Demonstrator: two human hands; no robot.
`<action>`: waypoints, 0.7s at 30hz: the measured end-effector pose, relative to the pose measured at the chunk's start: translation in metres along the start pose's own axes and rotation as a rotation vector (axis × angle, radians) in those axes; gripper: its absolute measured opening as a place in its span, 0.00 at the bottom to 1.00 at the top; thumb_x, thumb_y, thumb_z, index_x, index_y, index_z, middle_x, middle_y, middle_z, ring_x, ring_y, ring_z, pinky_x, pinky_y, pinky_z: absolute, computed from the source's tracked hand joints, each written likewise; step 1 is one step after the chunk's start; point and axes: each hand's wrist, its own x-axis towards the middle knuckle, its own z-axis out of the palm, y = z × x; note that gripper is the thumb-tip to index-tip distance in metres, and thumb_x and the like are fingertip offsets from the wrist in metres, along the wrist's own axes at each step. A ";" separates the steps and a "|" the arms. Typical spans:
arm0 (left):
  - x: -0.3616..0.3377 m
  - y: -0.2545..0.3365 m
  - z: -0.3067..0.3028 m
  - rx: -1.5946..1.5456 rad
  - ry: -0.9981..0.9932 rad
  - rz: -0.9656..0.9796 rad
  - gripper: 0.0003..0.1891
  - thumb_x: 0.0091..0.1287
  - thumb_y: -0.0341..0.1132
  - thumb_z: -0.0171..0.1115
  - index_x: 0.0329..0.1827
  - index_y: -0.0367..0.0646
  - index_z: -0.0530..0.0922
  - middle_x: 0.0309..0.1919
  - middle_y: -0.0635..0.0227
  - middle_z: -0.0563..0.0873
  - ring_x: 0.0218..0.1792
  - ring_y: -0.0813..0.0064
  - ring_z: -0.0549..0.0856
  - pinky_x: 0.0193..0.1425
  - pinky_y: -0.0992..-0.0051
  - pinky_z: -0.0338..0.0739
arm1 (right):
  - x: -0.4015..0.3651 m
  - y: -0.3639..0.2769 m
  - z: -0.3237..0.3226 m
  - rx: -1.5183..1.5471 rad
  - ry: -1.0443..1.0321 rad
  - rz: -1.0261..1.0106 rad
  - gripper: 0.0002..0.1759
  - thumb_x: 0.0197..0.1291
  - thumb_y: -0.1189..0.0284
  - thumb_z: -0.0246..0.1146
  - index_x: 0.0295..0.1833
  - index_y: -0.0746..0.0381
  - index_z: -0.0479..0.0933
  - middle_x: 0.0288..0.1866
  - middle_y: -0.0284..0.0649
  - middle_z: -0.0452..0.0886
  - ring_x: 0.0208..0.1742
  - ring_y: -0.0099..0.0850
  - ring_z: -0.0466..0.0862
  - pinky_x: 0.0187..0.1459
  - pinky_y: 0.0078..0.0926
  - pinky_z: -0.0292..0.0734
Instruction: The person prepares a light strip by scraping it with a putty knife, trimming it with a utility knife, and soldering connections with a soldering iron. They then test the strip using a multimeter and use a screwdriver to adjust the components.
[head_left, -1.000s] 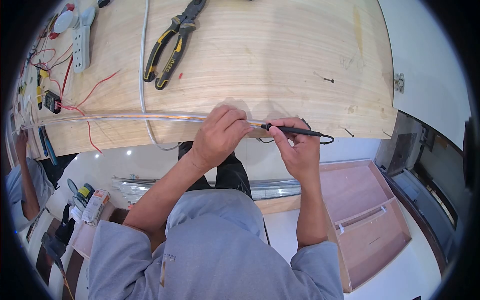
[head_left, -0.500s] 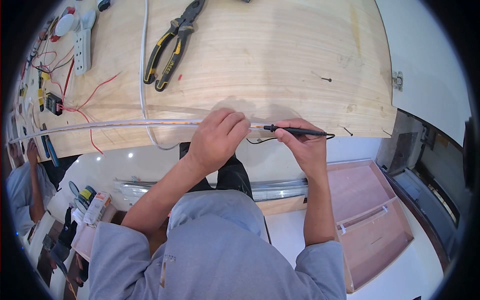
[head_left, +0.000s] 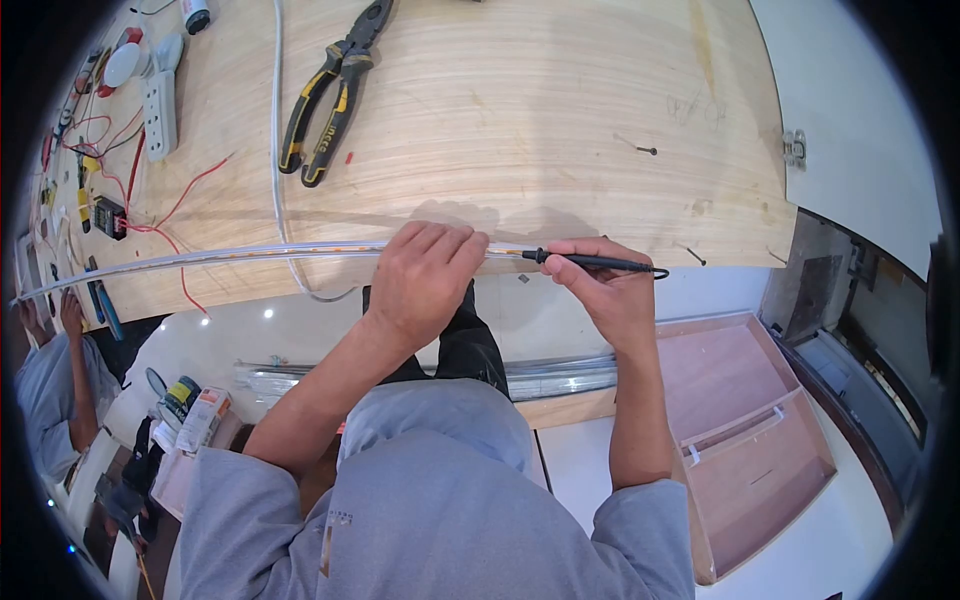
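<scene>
My left hand (head_left: 424,280) is closed around a long clear light strip (head_left: 230,255) with orange segments inside, which runs leftward over the front of the bench. Between the fingers and thumb of my right hand (head_left: 604,285) sits a black test probe (head_left: 590,261), pointing left. Its collar and tip lie right at the strip's right end, close beside my left hand. A black lead bends back from the probe's rear.
Yellow-black pliers (head_left: 330,100) lie on the wooden bench (head_left: 520,120), near a white cable (head_left: 278,130). A power strip (head_left: 160,115), red wires (head_left: 195,180) and screws (head_left: 648,150) are on it too. Another person (head_left: 65,365) works at far left. Below right stands a wooden box (head_left: 755,470).
My left hand has slid slightly left along the strip. The probe has shifted a little left with my right hand, and its lead hangs differently. The view has moved slightly.
</scene>
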 end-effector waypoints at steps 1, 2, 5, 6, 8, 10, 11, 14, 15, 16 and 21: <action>0.001 0.000 -0.001 -0.005 -0.003 -0.003 0.12 0.59 0.31 0.71 0.44 0.39 0.84 0.39 0.63 0.90 0.41 0.63 0.88 0.50 0.64 0.81 | 0.000 0.000 0.000 0.007 -0.003 0.002 0.10 0.63 0.82 0.72 0.50 0.72 0.85 0.39 0.43 0.90 0.41 0.26 0.89 0.44 0.19 0.84; 0.001 0.000 -0.001 -0.010 -0.007 -0.007 0.12 0.59 0.31 0.72 0.44 0.39 0.84 0.38 0.63 0.90 0.41 0.63 0.88 0.50 0.64 0.81 | 0.000 0.001 -0.001 0.014 -0.006 0.004 0.10 0.63 0.82 0.72 0.49 0.72 0.85 0.39 0.43 0.90 0.41 0.26 0.89 0.44 0.19 0.84; 0.001 0.000 -0.001 -0.003 -0.008 -0.004 0.11 0.59 0.32 0.72 0.44 0.40 0.84 0.38 0.64 0.90 0.40 0.64 0.88 0.52 0.64 0.81 | -0.002 0.001 -0.001 0.026 -0.007 -0.009 0.10 0.61 0.82 0.74 0.49 0.69 0.87 0.40 0.38 0.89 0.39 0.21 0.85 0.41 0.17 0.79; 0.001 0.000 -0.001 0.004 -0.014 -0.005 0.11 0.60 0.32 0.72 0.44 0.40 0.84 0.38 0.64 0.90 0.40 0.64 0.88 0.53 0.64 0.81 | -0.003 0.001 0.000 0.028 -0.007 -0.017 0.10 0.60 0.81 0.75 0.48 0.67 0.88 0.40 0.36 0.89 0.39 0.19 0.83 0.39 0.16 0.77; 0.002 0.000 -0.002 0.020 -0.025 -0.008 0.11 0.60 0.33 0.72 0.44 0.40 0.85 0.38 0.64 0.90 0.41 0.64 0.88 0.56 0.63 0.80 | -0.004 0.005 0.000 -0.026 0.001 -0.083 0.11 0.60 0.81 0.75 0.48 0.67 0.88 0.40 0.37 0.90 0.40 0.19 0.84 0.40 0.16 0.78; 0.000 -0.001 -0.001 0.037 -0.011 0.004 0.11 0.60 0.33 0.72 0.44 0.40 0.85 0.38 0.64 0.90 0.41 0.64 0.88 0.58 0.62 0.80 | -0.005 0.005 0.001 -0.053 -0.003 -0.112 0.11 0.60 0.81 0.75 0.49 0.67 0.88 0.41 0.38 0.90 0.40 0.19 0.84 0.41 0.17 0.78; 0.000 -0.002 0.000 0.046 -0.004 0.011 0.11 0.61 0.33 0.72 0.44 0.41 0.85 0.39 0.64 0.90 0.41 0.64 0.88 0.59 0.62 0.80 | -0.005 0.003 0.001 -0.054 -0.011 -0.108 0.11 0.60 0.82 0.75 0.49 0.67 0.88 0.41 0.38 0.90 0.41 0.20 0.84 0.41 0.17 0.79; -0.002 -0.004 0.001 0.029 -0.008 0.003 0.10 0.61 0.33 0.72 0.44 0.41 0.85 0.38 0.65 0.90 0.41 0.65 0.88 0.60 0.61 0.79 | -0.003 0.002 0.000 0.021 -0.010 -0.054 0.11 0.59 0.82 0.75 0.49 0.67 0.88 0.42 0.39 0.90 0.41 0.20 0.85 0.42 0.17 0.79; -0.002 -0.004 0.001 0.019 -0.003 0.004 0.11 0.61 0.32 0.72 0.44 0.40 0.84 0.38 0.65 0.90 0.41 0.64 0.88 0.60 0.61 0.80 | -0.003 0.002 0.000 0.060 -0.008 -0.028 0.11 0.59 0.82 0.75 0.49 0.67 0.88 0.42 0.39 0.90 0.41 0.20 0.85 0.42 0.17 0.79; -0.002 -0.004 0.001 0.011 0.002 0.004 0.11 0.60 0.32 0.72 0.44 0.40 0.84 0.38 0.65 0.89 0.41 0.64 0.88 0.60 0.61 0.80 | -0.002 0.001 0.001 0.020 -0.013 -0.038 0.11 0.59 0.82 0.75 0.48 0.67 0.88 0.42 0.39 0.90 0.41 0.20 0.85 0.42 0.17 0.79; 0.000 -0.007 0.004 -0.035 -0.001 0.011 0.13 0.56 0.29 0.73 0.44 0.39 0.84 0.38 0.64 0.85 0.42 0.61 0.85 0.57 0.61 0.79 | -0.003 -0.001 0.001 -0.036 -0.001 -0.069 0.11 0.60 0.82 0.75 0.48 0.66 0.88 0.41 0.38 0.90 0.41 0.20 0.85 0.42 0.17 0.80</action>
